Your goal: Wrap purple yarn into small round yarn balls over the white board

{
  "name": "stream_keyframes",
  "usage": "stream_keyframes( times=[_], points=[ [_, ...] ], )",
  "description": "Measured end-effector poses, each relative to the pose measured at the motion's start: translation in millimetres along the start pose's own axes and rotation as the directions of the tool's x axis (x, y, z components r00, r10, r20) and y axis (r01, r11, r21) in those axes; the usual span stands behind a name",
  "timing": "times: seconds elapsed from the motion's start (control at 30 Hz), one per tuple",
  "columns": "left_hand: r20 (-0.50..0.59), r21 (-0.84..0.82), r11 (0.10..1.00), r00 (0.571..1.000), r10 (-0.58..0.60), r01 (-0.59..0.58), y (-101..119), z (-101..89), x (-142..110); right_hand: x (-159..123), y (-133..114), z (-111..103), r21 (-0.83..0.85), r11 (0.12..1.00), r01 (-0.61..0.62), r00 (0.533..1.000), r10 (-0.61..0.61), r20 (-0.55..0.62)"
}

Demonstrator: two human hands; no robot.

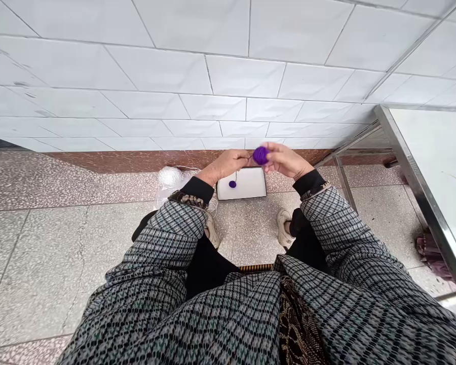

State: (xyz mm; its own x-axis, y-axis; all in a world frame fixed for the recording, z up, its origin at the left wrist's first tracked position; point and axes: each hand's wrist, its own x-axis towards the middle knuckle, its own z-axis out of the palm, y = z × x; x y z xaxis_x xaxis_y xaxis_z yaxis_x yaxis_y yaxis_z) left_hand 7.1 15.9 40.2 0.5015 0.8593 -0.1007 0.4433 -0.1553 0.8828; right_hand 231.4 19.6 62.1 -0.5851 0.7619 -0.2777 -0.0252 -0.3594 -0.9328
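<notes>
So in the head cam, the right hand [285, 159] has its fingers curled round a ball of purple yarn [260, 155], up in front of the person and near the low brown skirting [152, 157] of the tiled wall [186, 71]. Left hand [231, 162] is just beside it, thumb and fingers pinched tight on the dark strand [250, 157] that runs across to the ball. There's also a smaller purple bit [232, 184] at the end of a thread below the left hand, showing against a white tray [249, 188] with a dark rim that sits on the speckled floor [247, 228]; honestly can't tell if that bit is hanging or lying in it. Over by the left forearm there's a ball of white yarn [170, 177] near the wall, on the floor too. Pale shoes [284, 228] either side below the tray, and off to the right a metal-edged tabletop [437, 147], well apart from both hands
</notes>
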Motion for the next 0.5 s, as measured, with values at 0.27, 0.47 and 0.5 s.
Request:
stream_keyframes(
  times=[0.27, 0.47, 0.5],
  points=[
    [0.307, 0.052, 0.989, 0.944, 0.119, -0.141, 8, 19.1, -4, 16, 15, -1, -0.136, 0.990, -0.041, 0.913, -0.018, -0.408],
    [0.004, 0.031, 0.998, 0.999, 0.051, -0.051, -2, -3.0, -3, 3, 13, 7, -0.353, 0.918, -0.179, 0.981, 0.194, 0.009],
    [-0.027, 0.034, 0.999, 0.999, 0.019, -0.018, -4, -4.7, -2, 1, 11, 7, -0.275, 0.950, -0.148, 0.983, 0.171, 0.062]
  ],
)
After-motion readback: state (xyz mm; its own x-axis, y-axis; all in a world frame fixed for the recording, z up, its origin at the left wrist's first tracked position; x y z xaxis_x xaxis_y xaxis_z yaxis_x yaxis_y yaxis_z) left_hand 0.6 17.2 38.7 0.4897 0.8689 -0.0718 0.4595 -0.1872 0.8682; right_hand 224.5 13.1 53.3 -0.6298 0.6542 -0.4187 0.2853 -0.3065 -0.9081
